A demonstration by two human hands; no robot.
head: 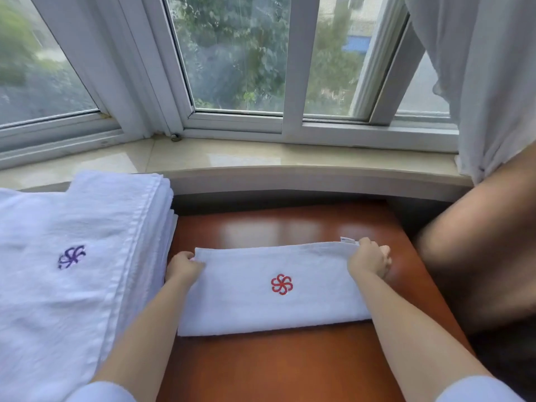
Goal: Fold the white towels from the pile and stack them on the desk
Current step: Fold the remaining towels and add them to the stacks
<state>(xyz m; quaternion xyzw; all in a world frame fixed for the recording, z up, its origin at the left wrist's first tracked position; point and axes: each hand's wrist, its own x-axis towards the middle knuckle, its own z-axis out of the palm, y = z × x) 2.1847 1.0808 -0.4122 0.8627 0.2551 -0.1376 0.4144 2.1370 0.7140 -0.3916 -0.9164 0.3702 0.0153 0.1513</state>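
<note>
While daylight comes through the window (237, 53) at the far side, the reddish-brown desk (290, 367) spreads beneath it. A stack of white towels (72, 256), the top one bearing a purple emblem (71, 256), sits on the left. Just right of it, near the middle, lies a folded white towel (261, 300) with a red emblem (281, 284). The left hand (182, 268) pinches its far left corner; the right hand (368, 258) pinches its far right corner, beside a small tag (347, 240).
</note>
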